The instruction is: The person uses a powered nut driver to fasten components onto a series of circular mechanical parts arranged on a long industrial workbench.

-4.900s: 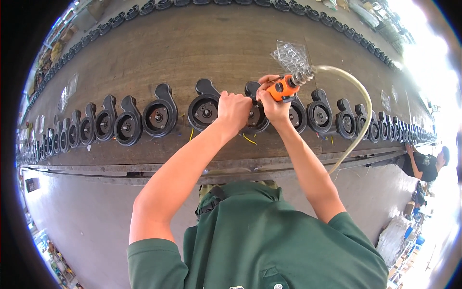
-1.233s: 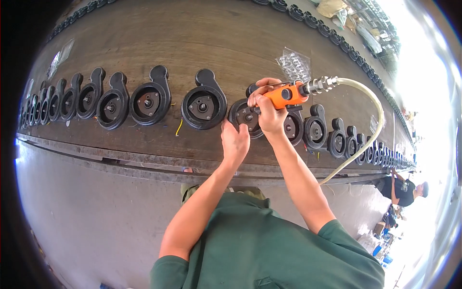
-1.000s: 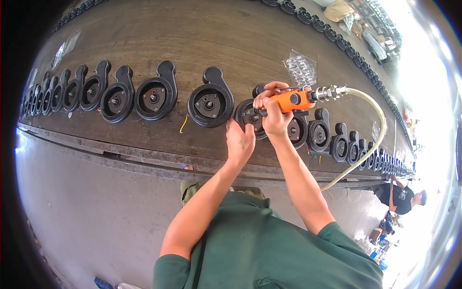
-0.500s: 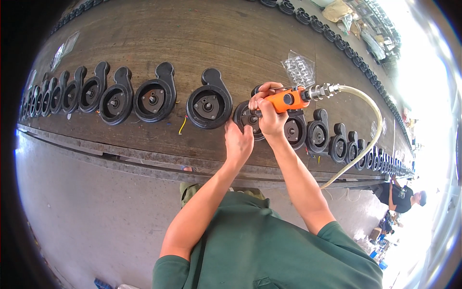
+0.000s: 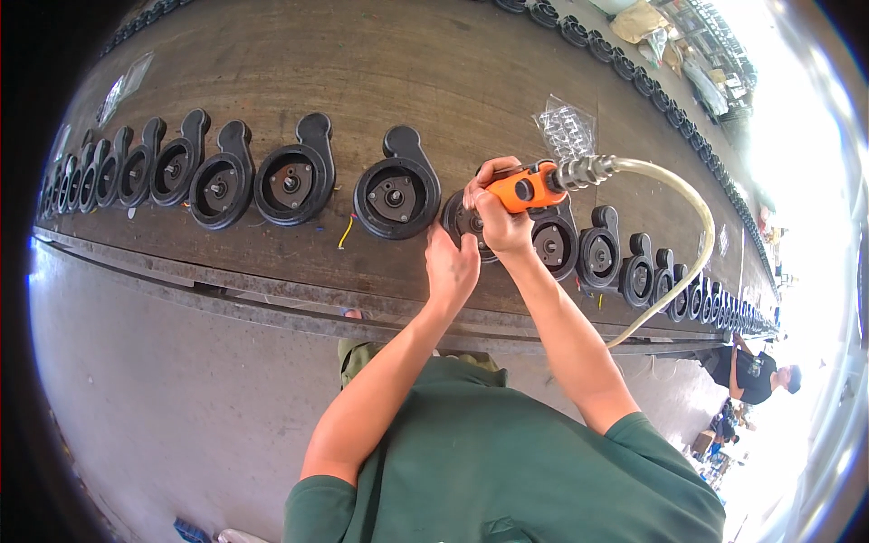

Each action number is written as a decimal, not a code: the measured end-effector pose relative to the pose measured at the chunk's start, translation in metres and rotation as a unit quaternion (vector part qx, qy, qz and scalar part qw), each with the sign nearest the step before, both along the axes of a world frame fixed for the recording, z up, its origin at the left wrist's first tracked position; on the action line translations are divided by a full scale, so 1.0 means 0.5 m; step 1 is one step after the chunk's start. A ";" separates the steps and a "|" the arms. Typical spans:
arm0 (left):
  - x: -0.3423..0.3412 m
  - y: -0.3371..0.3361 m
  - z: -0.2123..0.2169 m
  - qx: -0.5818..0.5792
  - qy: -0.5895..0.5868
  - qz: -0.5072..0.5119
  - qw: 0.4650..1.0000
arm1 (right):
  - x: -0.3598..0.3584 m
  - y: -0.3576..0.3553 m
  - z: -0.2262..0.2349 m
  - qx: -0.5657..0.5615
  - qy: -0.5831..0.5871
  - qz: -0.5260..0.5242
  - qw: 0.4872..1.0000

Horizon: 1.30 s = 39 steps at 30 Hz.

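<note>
The right hand (image 5: 501,210) is wrapped around an orange handheld tool (image 5: 525,188) with a silver metal coupling (image 5: 584,172), its nose directed toward the round black housing (image 5: 460,220) below. Whether the tip touches the housing is hidden by the fingers. From the coupling, a pale translucent hose (image 5: 701,208) arcs rightward and down toward the near edge of the desk.

The left hand (image 5: 452,267) sits at the lower left rim of that same housing, thumb and fingers spread apart in a V. The housing lies on the brown wooden desk (image 5: 362,90), in a row of similar black pieces, partly covered by both hands. Just to its left lies another black housing with a rounded lobe (image 5: 396,201), a metal shaft at its centre; a short yellow wire (image 5: 346,233) lies near it. Beyond the tool rests a clear plastic packet (image 5: 568,129). A person in dark clothing (image 5: 756,373) is at far right.
</note>
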State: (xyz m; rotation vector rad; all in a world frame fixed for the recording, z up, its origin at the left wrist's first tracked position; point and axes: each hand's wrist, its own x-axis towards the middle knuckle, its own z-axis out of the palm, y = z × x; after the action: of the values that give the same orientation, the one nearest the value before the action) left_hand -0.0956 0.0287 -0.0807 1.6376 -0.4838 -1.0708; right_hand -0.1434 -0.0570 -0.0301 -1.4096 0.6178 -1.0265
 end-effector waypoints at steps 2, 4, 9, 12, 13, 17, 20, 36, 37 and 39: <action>0.001 -0.001 0.007 0.004 0.005 0.001 1.000 | 0.006 -0.004 -0.011 0.015 -0.040 -0.016 0.999; 0.002 0.000 0.012 -0.001 0.003 0.005 1.000 | 0.009 -0.005 -0.015 0.028 -0.065 -0.026 0.997; -0.005 -0.002 0.009 0.017 -0.002 0.006 1.000 | 0.009 -0.009 -0.026 -0.006 -0.064 -0.036 0.997; -0.006 -0.002 0.010 0.012 0.009 0.000 1.000 | 0.009 -0.006 -0.002 -0.009 -0.056 -0.043 0.997; -0.003 -0.001 0.011 0.010 0.018 -0.002 1.000 | 0.010 -0.003 0.008 -0.008 -0.050 -0.045 0.998; -0.010 0.002 -0.003 0.006 -0.007 -0.023 1.000 | -0.030 0.023 0.010 -0.046 -0.005 -0.047 0.998; -0.014 0.003 0.010 0.039 -0.005 -0.039 0.998 | -0.033 0.026 0.010 -0.049 -0.034 -0.060 0.996; -0.005 -0.007 -0.021 -0.026 0.073 -0.010 0.997 | -0.101 0.060 0.039 0.014 -0.076 -0.132 0.988; -0.004 -0.006 -0.008 -0.017 0.092 -0.012 0.996 | -0.104 0.061 0.035 0.013 -0.074 -0.130 0.989; -0.004 -0.009 -0.036 -0.039 0.083 -0.011 0.996 | -0.108 0.062 0.029 0.011 -0.069 -0.126 0.990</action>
State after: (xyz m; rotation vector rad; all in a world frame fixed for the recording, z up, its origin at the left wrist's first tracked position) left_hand -0.0974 0.0240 -0.0987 1.4641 -0.4294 -1.1799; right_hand -0.1974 -0.0258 -0.0154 -1.2506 0.7151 -1.3022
